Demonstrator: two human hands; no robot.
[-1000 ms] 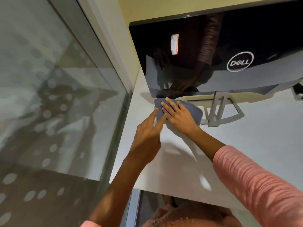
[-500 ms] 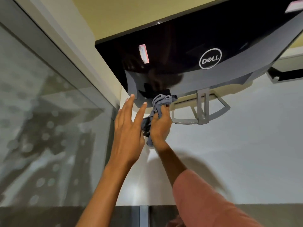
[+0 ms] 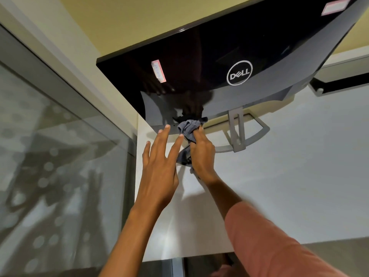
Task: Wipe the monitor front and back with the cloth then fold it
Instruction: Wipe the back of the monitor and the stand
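Observation:
The glossy black back of a Dell monitor (image 3: 199, 62) faces me, standing on a grey metal stand (image 3: 237, 136) on a white desk (image 3: 289, 186). My right hand (image 3: 201, 154) grips a bunched grey-blue cloth (image 3: 188, 126) and holds it against the monitor's lower edge, left of the stand. My left hand (image 3: 159, 164) is raised beside it with fingers straight and spread, fingertips at or near the monitor's lower left edge.
A frosted glass partition (image 3: 56, 156) with a dotted pattern runs along the left of the desk. A yellow wall (image 3: 139, 21) stands behind the monitor. A dark bracket (image 3: 339, 84) is fixed at the far right. Two pink labels are stuck on the monitor's back.
The cloth lay flat on the desk under my right hand a second ago; my right hand has bunched it and lifted it to the monitor's lower edge. My left hand rose alongside.

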